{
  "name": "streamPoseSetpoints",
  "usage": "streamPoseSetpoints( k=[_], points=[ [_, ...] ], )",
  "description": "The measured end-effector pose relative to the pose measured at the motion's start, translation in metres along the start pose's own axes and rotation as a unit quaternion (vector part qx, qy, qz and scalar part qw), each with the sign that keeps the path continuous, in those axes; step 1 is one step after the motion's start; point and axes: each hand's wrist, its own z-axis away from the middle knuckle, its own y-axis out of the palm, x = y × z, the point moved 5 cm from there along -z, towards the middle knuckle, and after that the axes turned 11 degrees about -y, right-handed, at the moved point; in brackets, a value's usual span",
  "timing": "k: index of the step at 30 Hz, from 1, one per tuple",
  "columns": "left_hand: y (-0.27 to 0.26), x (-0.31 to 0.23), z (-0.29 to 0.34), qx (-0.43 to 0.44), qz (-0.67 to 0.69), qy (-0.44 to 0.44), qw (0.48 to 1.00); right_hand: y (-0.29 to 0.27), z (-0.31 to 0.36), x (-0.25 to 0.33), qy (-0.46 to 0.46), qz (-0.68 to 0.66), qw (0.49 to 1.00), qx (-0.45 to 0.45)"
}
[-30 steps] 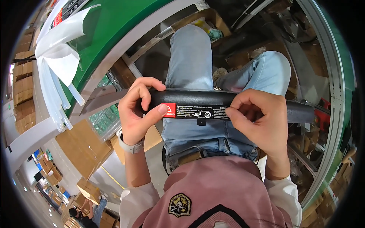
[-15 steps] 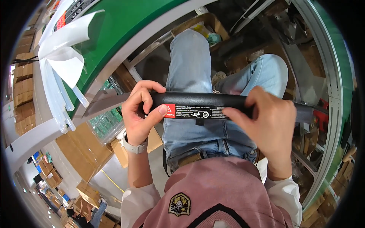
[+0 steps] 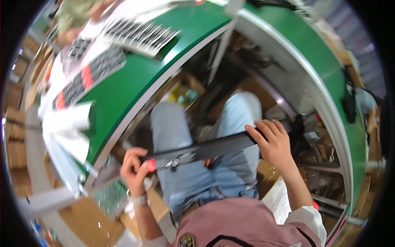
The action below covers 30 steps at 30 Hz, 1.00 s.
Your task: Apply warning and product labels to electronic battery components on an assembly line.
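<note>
Across my thighs lies a long black bar [image 3: 224, 146], tilted with its right end higher, and blurred by motion. A black label with a red patch [image 3: 177, 159] sits on its left half. My left hand [image 3: 135, 168] grips the left end, the thumb on the front by the red patch and the fingers curled behind. Toward the other end, my right hand [image 3: 270, 142] is closed round the bar, fingers over the top. The bar's far right end is hard to make out against the dark background.
Sheets of black labels [image 3: 140, 36] lie on the green table [image 3: 135, 78] ahead to the left. White backing paper [image 3: 68, 123] hangs over its edge. Another person's hand [image 3: 98, 11] is at the far left. Cardboard boxes [image 3: 84, 222] stand below.
My right hand has moved off the label to farther right along the bar. The bar now tilts up to the right. The view has shifted, showing more of the table.
</note>
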Motion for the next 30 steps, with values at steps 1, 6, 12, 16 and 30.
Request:
streamPoseSetpoints(
  k=[1, 6, 12, 16, 30],
  points=[
    [0.002, -0.002, -0.001, 0.004, 0.008, 0.009, 1.0, -0.005, 0.01, -0.018, 0.014, 0.009, 1.0, -0.023],
    [0.009, -0.019, -0.018, 0.088, -0.015, 0.012, 0.996, -0.012, 0.057, -0.044, -0.038, -0.035, 0.999, 0.008],
    [0.004, -0.052, -0.021, -0.096, -0.023, 0.112, 0.989, -0.095, 0.173, -0.082, 0.369, -0.153, 0.905, -0.144],
    [0.051, -0.038, -0.021, 0.014, 0.032, 0.004, 0.999, -0.12, 0.224, -0.139, 0.459, 0.017, 0.861, -0.219],
    [0.094, 0.03, 0.011, 0.076, 0.041, -0.181, 0.98, -0.051, 0.131, -0.431, 0.489, 0.251, 0.818, -0.167]
  ],
)
